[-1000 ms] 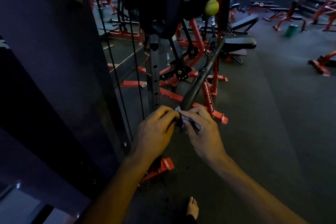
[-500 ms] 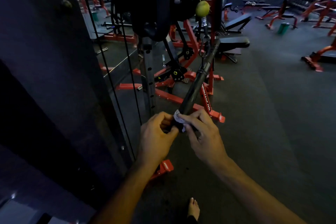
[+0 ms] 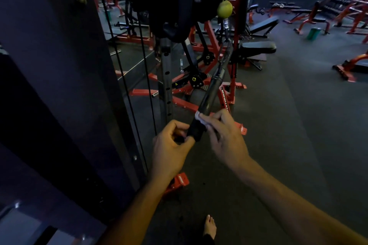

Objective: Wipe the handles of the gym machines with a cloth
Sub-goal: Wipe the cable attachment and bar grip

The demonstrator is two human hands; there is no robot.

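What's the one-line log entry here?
left hand: grips black bar handle end | right hand: pinches white cloth on handle

- The bar handle (image 3: pixel 211 95) slants from the hands up and away to the ball (image 3: pixel 224 9) above it.
- The left hand (image 3: pixel 171 145) is at its near end, the right hand (image 3: pixel 225 135) just beyond, with the cloth (image 3: pixel 200 118) on the bar.
- Cables (image 3: pixel 119 65) run to the left; a bench (image 3: pixel 256 47) stands behind.

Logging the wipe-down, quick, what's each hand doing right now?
Left hand: closed, gripping the near end of the black bar handle.
Right hand: closed, pinching the white cloth against the handle.
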